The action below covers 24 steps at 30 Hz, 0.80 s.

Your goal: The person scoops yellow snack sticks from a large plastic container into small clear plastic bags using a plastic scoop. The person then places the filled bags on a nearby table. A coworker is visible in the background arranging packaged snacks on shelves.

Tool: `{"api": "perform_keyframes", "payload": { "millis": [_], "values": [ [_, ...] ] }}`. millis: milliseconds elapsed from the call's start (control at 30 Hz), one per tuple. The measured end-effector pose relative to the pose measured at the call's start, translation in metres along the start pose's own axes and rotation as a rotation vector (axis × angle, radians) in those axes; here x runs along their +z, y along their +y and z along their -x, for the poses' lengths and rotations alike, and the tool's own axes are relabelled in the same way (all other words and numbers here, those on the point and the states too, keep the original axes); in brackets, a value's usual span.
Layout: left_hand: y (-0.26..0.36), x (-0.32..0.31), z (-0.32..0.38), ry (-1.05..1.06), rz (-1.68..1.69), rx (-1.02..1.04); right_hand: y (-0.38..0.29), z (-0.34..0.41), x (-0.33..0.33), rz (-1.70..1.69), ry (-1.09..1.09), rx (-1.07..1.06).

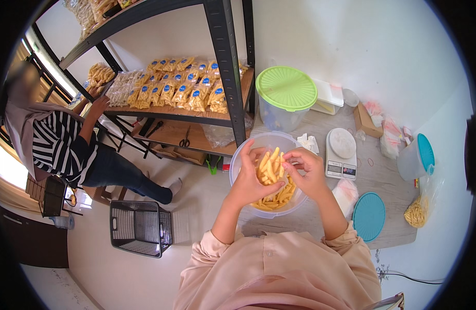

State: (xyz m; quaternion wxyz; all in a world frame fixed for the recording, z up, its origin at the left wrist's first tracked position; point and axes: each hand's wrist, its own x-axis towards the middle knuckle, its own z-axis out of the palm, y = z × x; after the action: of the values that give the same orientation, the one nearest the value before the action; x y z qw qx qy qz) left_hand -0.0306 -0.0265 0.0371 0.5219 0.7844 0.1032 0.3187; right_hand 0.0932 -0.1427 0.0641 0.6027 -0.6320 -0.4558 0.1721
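Observation:
My left hand (246,180) curves around a bunch of pale yellow stick-shaped snacks (270,167), thumb below and fingers above. At the bunch's right side, the thumb and fingertips of my right hand (304,170) come together. A thin reddish line shows by those fingertips; whether they grip it or a stick, I cannot tell. Both hands are over a round translucent plastic tub (238,155). More snack sticks (275,201) lie in its bottom, partly hidden by my hands. Any clear bag around the bunch cannot be made out.
Right of the tub are a kitchen scale (340,155), a teal lid (369,217) and a teal-lidded container (414,159). Behind it stands a green-lidded container (286,93). Bagged snacks (180,89) fill a metal-framed shelf. At left, a person (63,135) stands near a black plastic basket (139,228).

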Motion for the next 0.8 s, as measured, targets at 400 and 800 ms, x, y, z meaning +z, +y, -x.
{"api": "perform_keyframes", "payload": {
  "millis": [400,800],
  "values": [
    [0.0,-0.002,0.002,-0.138,0.033,-0.1,-0.011,-0.007,-0.012,0.151,-0.089,-0.215],
    [-0.006,0.0,0.004,-0.148,-0.004,-0.044,-0.007,-0.005,-0.011,-0.032,-0.036,-0.005]
  ]
}}
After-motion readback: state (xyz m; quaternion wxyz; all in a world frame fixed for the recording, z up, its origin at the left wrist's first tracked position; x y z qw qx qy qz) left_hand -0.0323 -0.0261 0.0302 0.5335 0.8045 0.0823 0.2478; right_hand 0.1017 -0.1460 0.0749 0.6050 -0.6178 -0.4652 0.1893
